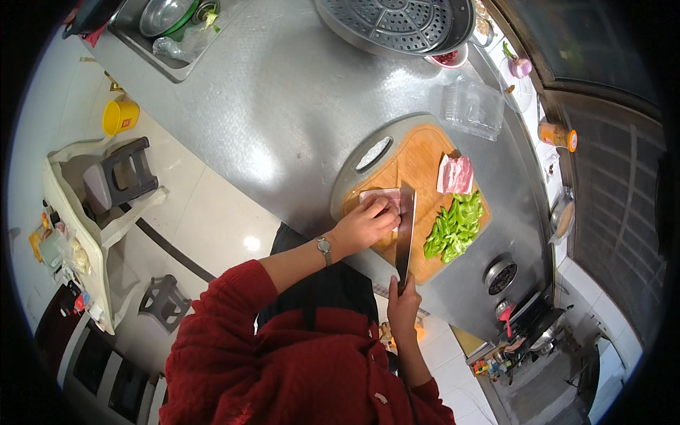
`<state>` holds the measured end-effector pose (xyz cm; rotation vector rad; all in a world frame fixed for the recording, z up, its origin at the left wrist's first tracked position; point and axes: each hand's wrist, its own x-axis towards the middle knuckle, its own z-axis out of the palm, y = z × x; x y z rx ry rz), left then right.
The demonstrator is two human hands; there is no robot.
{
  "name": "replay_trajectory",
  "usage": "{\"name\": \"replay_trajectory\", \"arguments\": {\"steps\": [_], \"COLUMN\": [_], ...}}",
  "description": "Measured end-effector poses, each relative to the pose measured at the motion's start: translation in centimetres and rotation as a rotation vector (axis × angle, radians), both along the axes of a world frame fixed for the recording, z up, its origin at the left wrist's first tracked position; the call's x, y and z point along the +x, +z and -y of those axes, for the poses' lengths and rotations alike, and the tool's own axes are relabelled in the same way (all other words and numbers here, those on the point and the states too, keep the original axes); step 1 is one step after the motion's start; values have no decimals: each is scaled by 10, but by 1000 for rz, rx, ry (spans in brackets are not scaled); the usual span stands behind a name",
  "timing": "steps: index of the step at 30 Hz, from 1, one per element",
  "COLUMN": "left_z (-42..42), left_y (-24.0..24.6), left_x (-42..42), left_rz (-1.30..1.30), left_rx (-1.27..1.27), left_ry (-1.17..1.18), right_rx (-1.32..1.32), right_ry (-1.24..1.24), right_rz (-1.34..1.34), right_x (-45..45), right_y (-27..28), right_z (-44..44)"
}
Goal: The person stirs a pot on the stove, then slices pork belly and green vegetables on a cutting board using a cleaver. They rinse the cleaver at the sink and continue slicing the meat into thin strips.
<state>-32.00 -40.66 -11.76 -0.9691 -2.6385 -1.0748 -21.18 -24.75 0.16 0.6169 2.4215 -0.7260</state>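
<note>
My left hand (pixel 366 226), with a watch at its wrist, presses down on a piece of raw pork (pixel 383 195) at the left part of the wooden cutting board (pixel 422 143). In my right hand (pixel 404 305) is the handle of a cleaver (pixel 406 228); its wide blade stands close beside the left fingers, along the pork's right edge. Sliced pork belly (pixel 456 175) lies on the board to the right. Just below those slices is a heap of cut green peppers (pixel 456 226). The cleaver's lower edge and part of the pork are hidden.
A clear plastic container (pixel 473 109) lies beyond the board, near a steamer pot (pixel 398 24) and a bowl of red berries or beans (pixel 450 57). A small round tin (pixel 500 276) stands at right. The sink (pixel 178 71) holds bowls. A jar (pixel 557 136) sits on the sill.
</note>
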Motion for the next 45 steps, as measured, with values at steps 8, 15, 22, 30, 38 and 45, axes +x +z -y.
{"name": "replay_trajectory", "arguments": {"steps": [8, 15, 22, 30, 38, 45], "left_z": [-1, 0, 4, 8, 6, 7], "left_y": [-5, -1, 1, -9, -11, 0], "left_x": [2, 3, -2, 4, 8, 11], "left_rz": [57, 110, 124, 215, 196, 202], "left_rx": [-73, -222, -126, -61, -144, -89], "left_ry": [-33, -139, -128, -145, -86, -2], "right_rx": [-120, -31, -45, -36, -172, -199], "right_ry": [53, 6, 86, 163, 34, -84], "right_rz": [-172, 119, 50, -43, 93, -325], "right_x": [-19, 5, 21, 21, 19, 19], "right_y": [-14, 4, -8, -13, 0, -3], "right_z": [-3, 0, -11, -11, -15, -46]}}
